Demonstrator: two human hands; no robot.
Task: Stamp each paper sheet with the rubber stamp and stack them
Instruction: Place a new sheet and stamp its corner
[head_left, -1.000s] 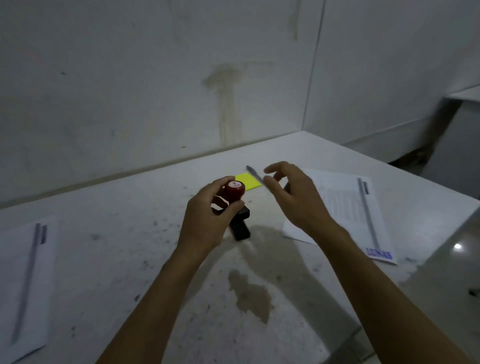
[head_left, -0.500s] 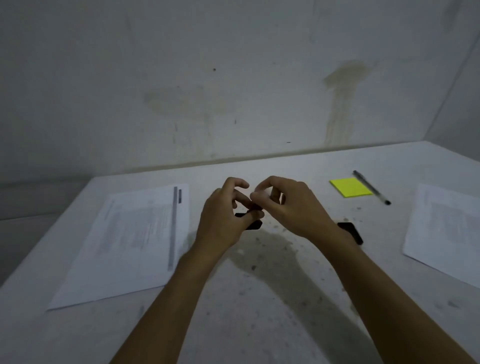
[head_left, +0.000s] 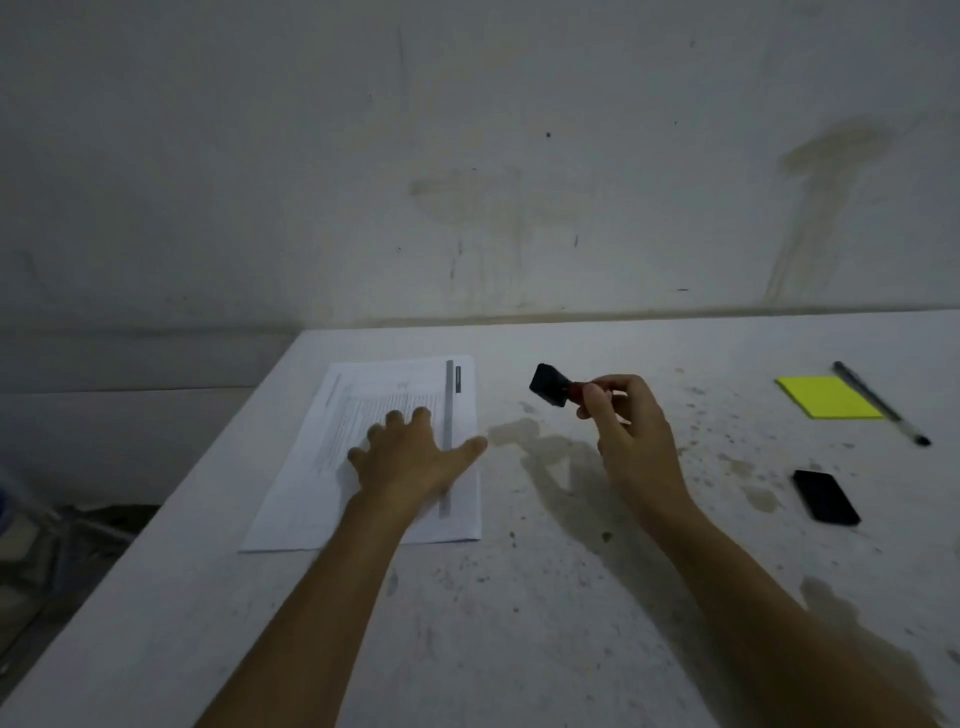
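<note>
A printed paper sheet (head_left: 395, 395) lies on the left part of the white table (head_left: 519, 597). My left hand (head_left: 410, 457) rests flat on the sheet with fingers spread. To the right of the sheet my right hand (head_left: 628, 431) grips the rubber stamp (head_left: 553, 385) by its red handle. The stamp is held above the table, tilted sideways, with its black base pointing left toward the sheet.
A small black stamp cap (head_left: 826, 496) lies on the table at the right. Further back right are a yellow sticky pad (head_left: 828, 397) and a pen (head_left: 880, 402). The table's left edge runs beside the sheet. A stained wall stands behind.
The view has swung left. The stamp has passed from both hands into my right hand alone. My left hand has moved left and come down flat on the sheet.
</note>
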